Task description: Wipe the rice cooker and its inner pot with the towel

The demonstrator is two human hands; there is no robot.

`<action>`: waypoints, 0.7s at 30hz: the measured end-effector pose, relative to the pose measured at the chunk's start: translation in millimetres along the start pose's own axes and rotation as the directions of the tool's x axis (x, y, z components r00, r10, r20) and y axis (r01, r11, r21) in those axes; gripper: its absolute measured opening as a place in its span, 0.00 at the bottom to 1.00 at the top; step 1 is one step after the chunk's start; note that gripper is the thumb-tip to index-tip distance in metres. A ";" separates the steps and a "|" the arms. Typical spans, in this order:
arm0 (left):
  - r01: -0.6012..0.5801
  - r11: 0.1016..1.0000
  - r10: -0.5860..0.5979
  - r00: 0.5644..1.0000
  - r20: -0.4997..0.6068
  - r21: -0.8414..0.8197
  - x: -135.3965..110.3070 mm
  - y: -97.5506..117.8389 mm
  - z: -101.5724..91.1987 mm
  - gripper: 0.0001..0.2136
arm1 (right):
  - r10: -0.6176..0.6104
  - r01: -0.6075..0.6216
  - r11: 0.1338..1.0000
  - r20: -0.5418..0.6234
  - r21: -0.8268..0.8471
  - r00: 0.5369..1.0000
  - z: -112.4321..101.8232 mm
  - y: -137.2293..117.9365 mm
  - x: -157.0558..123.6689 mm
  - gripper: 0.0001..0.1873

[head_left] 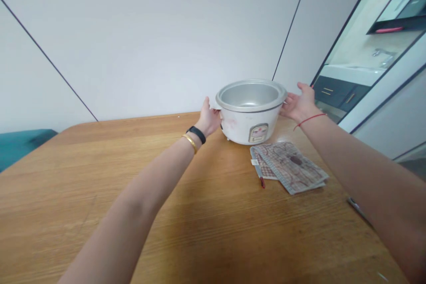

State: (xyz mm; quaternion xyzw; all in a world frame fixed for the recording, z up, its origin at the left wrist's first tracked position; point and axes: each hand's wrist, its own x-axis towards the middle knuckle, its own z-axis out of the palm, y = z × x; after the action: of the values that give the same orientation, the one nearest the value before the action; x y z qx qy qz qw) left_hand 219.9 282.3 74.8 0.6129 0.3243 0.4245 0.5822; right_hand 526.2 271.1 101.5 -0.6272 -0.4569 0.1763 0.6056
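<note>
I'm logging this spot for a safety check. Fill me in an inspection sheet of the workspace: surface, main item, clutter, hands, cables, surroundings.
Surface: wooden table with visible grain.
Main item: white cooker near the table's far edge, no lid on, grey inside, label facing the camera.
Clutter: folded patterned cloth in front of the cooker; a slim object partly hidden by the right forearm, too little showing to name.
Hands: left hand at the cooker's left side; right hand at its right side, thumb raised.
Cables: nothing seen.
Surroundings: pale wall behind; dark cupboards and a tap beyond, at right.
</note>
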 end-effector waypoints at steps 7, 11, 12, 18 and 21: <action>0.065 0.996 -0.041 0.950 -0.311 0.067 -107.4 43.5 -145.8 0.49 | 0.139 -0.380 0.741 0.427 0.554 0.894 96.9 -51.4 -110.2 0.15; 0.113 0.991 -0.072 0.896 -0.438 0.069 -173.7 73.9 -224.5 0.46 | 0.113 -0.453 0.631 0.503 0.630 0.857 179.0 -90.5 -180.8 0.14; 0.123 0.990 -0.073 0.878 -0.473 0.075 -189.4 80.5 -241.2 0.44 | 0.141 -0.488 0.574 0.508 0.657 0.850 199.2 -101.0 -198.1 0.12; 0.186 0.977 -0.084 0.791 -0.607 0.107 -262.7 98.9 -328.4 0.40 | 0.189 -0.658 0.371 0.640 0.656 0.745 299.0 -145.1 -281.6 0.06; 0.223 0.964 -0.082 0.764 -0.640 0.142 -286.0 98.8 -363.9 0.40 | 0.154 -0.670 0.354 0.666 0.653 0.730 334.4 -153.8 -307.6 0.06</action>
State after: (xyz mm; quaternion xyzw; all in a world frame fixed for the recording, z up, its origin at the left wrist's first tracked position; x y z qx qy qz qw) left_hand -239.2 175.8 117.8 0.4652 0.5917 0.5190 0.4051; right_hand 51.9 206.1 72.6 -0.2605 -0.2583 0.6880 0.6261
